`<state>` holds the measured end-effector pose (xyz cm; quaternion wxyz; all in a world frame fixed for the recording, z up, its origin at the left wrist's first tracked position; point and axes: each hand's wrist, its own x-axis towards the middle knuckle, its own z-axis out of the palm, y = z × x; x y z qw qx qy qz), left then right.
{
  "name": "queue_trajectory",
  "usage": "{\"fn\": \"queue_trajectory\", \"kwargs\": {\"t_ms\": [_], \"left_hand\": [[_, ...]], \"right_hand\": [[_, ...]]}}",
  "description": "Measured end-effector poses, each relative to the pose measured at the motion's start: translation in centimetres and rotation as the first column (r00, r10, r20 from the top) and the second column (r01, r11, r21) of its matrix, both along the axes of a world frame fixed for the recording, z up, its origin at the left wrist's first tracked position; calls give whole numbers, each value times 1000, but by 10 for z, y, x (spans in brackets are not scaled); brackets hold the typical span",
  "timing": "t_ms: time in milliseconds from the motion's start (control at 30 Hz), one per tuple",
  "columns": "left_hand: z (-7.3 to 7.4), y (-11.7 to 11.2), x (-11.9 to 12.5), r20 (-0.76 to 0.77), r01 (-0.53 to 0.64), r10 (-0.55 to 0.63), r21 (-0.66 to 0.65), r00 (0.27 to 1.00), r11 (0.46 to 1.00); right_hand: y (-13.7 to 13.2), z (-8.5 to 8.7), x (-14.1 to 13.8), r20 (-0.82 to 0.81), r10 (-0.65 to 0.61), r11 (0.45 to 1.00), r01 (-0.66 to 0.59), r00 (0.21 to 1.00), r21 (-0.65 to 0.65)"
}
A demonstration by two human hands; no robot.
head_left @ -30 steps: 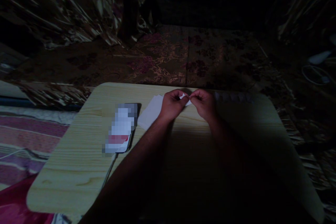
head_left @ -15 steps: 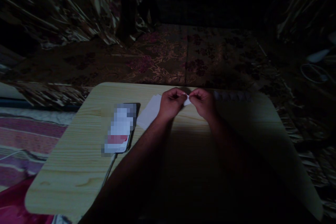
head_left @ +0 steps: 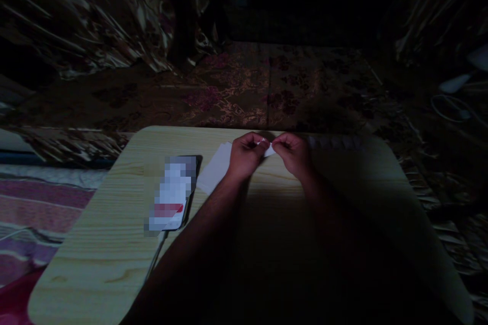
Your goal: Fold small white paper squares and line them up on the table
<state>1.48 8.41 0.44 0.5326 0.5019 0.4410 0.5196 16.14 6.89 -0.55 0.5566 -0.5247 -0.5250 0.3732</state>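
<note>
Near the far edge of the table, my left hand (head_left: pixel 246 156) and my right hand (head_left: pixel 293 152) pinch a small piece of white paper (head_left: pixel 269 150) between them. Fingers of both hands are closed on it, and most of the piece is hidden behind them. Beside my left hand, partly covered by it, lies a stack of white paper sheets (head_left: pixel 215 168). Just beyond my right hand, a row of several small dark folded-looking pieces (head_left: pixel 335 143) sits along the table's far edge, too dim to make out.
A phone (head_left: pixel 171 193) with a lit, blurred screen lies left of the paper, its cable (head_left: pixel 153 259) running toward me. The wooden table (head_left: pixel 95 228) has rounded corners. Behind it is a patterned cloth-covered surface (head_left: pixel 236 86). A white cable (head_left: pixel 450 106) lies at the far right.
The whole view has shifted slightly, so the table sits a little lower. Both hands stay at the white piece, with only small finger movements.
</note>
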Motion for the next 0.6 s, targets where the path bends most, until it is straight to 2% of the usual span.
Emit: {"fn": "queue_trajectory", "kwargs": {"t_ms": [333, 467, 600], "left_hand": [[-7, 2, -2, -80, 57, -57, -4, 995, 998], [-3, 1, -2, -21, 54, -55, -35, 998, 998], [0, 0, -2, -34, 53, -55, -55, 998, 997]], "right_hand": [[1, 1, 0, -41, -12, 1000, 12, 999, -19], [1, 2, 0, -55, -5, 1000, 4, 998, -28], [0, 3, 1, -33, -16, 1000, 16, 999, -6]]}}
